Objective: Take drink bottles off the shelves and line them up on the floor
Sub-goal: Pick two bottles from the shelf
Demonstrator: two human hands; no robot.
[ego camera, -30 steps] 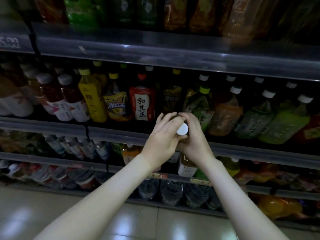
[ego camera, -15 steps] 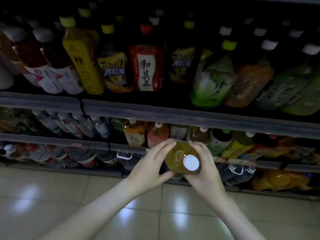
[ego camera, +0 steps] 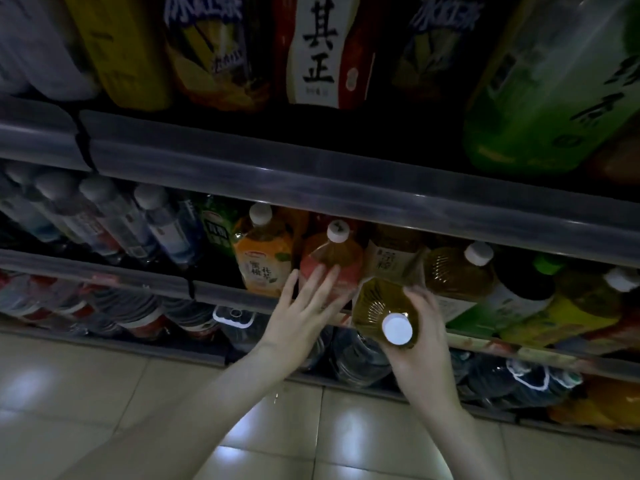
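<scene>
My right hand (ego camera: 424, 344) grips an amber tea bottle (ego camera: 379, 306) with a white cap, held upright in front of the lower shelves, above the floor. My left hand (ego camera: 301, 318) is off that bottle, fingers straight and spread, reaching toward a pink-labelled bottle (ego camera: 329, 261) on the middle shelf; whether it touches that bottle is unclear. An orange-labelled bottle (ego camera: 263, 258) stands to its left.
The shelf rail (ego camera: 346, 188) runs across above my hands. Large red, yellow and green bottles (ego camera: 540, 98) fill the upper shelf. Several water bottles (ego camera: 114, 220) lie at left. Big jugs (ego camera: 360, 358) sit on the bottom shelf. Glossy tiled floor (ego camera: 104, 393) lies below.
The bottle has come down from the upper shelf to lower-shelf height. My left hand has let go of it and opened; the right hand alone holds it now.
</scene>
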